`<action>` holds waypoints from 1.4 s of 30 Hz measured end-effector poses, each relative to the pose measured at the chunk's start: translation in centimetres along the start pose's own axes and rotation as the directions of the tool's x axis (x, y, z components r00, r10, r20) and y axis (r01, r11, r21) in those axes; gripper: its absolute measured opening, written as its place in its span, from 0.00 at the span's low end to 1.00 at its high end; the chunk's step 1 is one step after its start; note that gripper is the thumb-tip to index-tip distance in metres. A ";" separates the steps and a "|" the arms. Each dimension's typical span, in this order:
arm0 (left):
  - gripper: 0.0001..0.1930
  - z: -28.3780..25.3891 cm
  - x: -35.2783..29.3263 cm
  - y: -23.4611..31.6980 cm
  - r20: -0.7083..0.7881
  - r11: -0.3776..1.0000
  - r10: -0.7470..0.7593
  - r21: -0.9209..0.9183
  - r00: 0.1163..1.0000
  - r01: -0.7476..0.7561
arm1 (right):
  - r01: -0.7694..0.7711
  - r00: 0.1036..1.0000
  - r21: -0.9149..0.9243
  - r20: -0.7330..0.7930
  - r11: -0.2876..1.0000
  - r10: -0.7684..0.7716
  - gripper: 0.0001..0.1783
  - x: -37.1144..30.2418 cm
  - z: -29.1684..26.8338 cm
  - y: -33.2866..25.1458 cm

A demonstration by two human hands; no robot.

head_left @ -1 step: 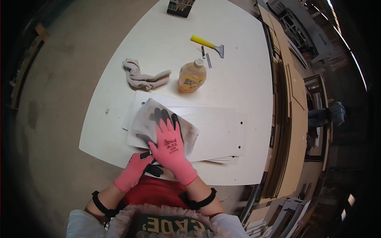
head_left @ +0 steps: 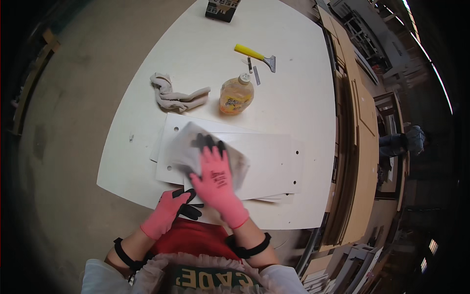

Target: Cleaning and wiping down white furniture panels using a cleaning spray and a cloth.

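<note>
Several flat white panels (head_left: pixel 269 161) lie stacked on the white table, with small dark holes near their ends. My right hand (head_left: pixel 215 176), in a pink glove with black fingertips, lies flat with fingers stretched on a smudged grey-white cloth (head_left: pixel 183 147). The cloth rests on the top panel and is blurred by motion. At the near left corner of the stack, my left hand (head_left: pixel 171 208) pinches the panel edge, thumb above and black-coated fingers below. Beyond the stack stand a bottle (head_left: pixel 236 95) of amber liquid and a crumpled beige rag (head_left: pixel 178 95).
Farther back lie a yellow-handled scraper (head_left: pixel 255 55), a small metal blade (head_left: pixel 257 75) and a small dark piece beside it. A dark box (head_left: pixel 222 10) stands at the far edge. Long tan boards (head_left: pixel 360 137) are stacked to the right. Another person (head_left: pixel 404 142) is in the background.
My right hand has slid the cloth a little to the right across the panel. The left hand keeps its place at the corner.
</note>
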State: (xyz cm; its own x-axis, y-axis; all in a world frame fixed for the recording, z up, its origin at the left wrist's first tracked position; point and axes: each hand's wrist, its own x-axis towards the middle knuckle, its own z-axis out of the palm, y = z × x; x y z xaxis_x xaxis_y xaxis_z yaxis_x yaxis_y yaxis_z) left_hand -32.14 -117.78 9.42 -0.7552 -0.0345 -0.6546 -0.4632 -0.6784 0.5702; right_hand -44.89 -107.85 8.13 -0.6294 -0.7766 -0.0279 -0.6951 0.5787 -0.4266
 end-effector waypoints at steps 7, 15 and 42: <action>0.18 0.1 0.2 -0.4 -0.037 0.999 0.006 0.034 0.999 -0.005 | -0.480 0.828 -0.117 -0.389 0.870 0.404 0.34 -0.2 -4.8 10.9; 0.15 0.5 0.2 -0.5 -0.062 1.000 -0.011 0.002 0.998 0.011 | -0.067 0.981 -0.079 -0.188 0.995 0.051 0.38 1.9 -1.4 2.3; 0.13 -2.3 1.3 -4.1 -0.353 0.999 0.014 0.049 0.935 0.003 | -0.284 0.954 -0.057 -0.119 0.957 0.276 0.35 -0.2 -4.1 5.4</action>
State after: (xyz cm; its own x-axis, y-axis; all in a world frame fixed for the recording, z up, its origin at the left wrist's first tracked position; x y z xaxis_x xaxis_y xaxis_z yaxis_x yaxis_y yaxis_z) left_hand -30.20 -116.74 5.11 -0.5493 -0.3013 -0.7794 -0.4878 -0.6417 0.5919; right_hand -49.90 -103.52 9.55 -0.8334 -0.5514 -0.0365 -0.5064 0.7886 -0.3488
